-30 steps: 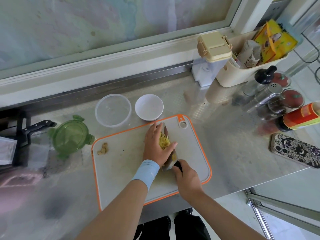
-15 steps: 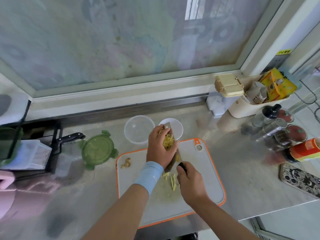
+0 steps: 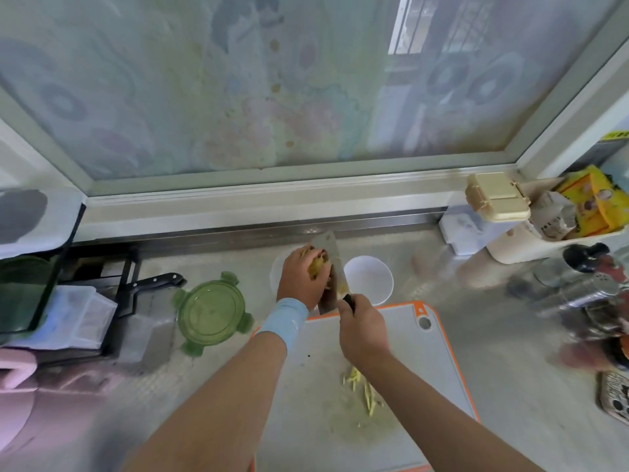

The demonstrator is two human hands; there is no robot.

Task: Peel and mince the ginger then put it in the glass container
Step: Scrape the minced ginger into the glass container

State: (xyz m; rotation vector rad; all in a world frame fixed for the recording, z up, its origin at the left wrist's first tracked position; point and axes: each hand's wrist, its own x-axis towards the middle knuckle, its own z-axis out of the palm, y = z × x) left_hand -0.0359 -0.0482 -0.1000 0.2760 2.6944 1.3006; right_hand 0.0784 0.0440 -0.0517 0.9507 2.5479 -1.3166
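Note:
My right hand (image 3: 363,327) grips the black handle of a cleaver (image 3: 329,267), whose blade is lifted and tilted beyond the grey, orange-rimmed cutting board (image 3: 439,369). My left hand (image 3: 301,279) cups a heap of cut yellow ginger (image 3: 318,267) against the blade's flat side. Both are over the clear glass container (image 3: 275,274), which is almost hidden behind my left hand. A few ginger strips (image 3: 362,386) lie on the board near my right forearm.
A white bowl (image 3: 369,277) stands right of the container and its green lid (image 3: 211,313) lies to the left. A black-handled knife (image 3: 160,279) rests on a rack at left. Spice bottles (image 3: 585,287), a cream bin (image 3: 531,243) and a phone (image 3: 616,393) crowd the right side.
Both hands lifted the cleaver with the ginger heap off the board and carried it back and left, over the glass container. A few strips stayed on the board.

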